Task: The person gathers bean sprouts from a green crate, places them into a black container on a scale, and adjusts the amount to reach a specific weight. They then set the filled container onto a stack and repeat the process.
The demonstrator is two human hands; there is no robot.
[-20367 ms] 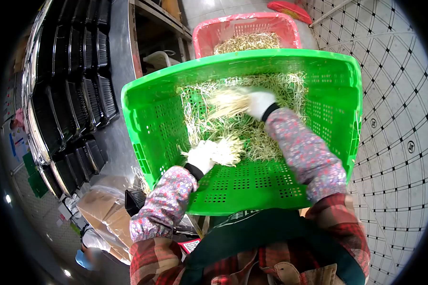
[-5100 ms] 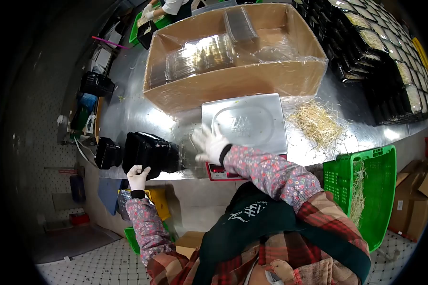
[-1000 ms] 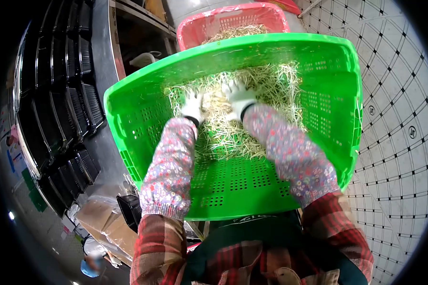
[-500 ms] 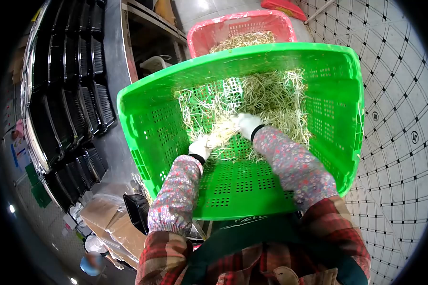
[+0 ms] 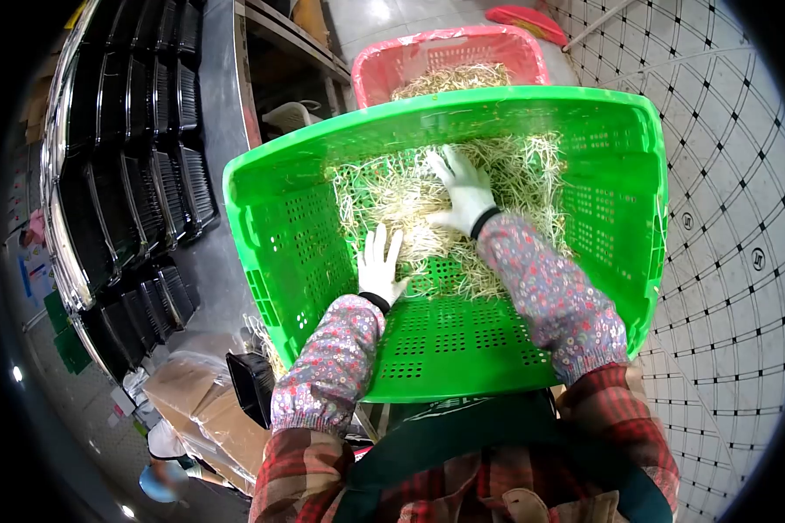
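Observation:
A large green perforated basket (image 5: 445, 349) lies in front of me, with a layer of pale thin sprouts (image 5: 392, 196) on its bottom. My left hand (image 5: 379, 266), in a white glove, rests at the near left edge of the sprouts, fingers spread and holding nothing. Farther right, my right hand (image 5: 464, 190), also white-gloved, lies over the middle of the sprouts with its fingers apart. Both wrists carry black bands above flowered sleeves.
Behind the green basket stands a pink basket (image 5: 371, 74) with more sprouts. Black plastic trays (image 5: 157, 200) are stacked at the left. Cardboard boxes (image 5: 187, 383) and a black tray (image 5: 251, 383) sit lower left, near another person (image 5: 164, 475).
Both hands have opened and let go of the clump of sprouts between them. My right hand has moved forward and slightly right; the sprouts are spread more over the left side.

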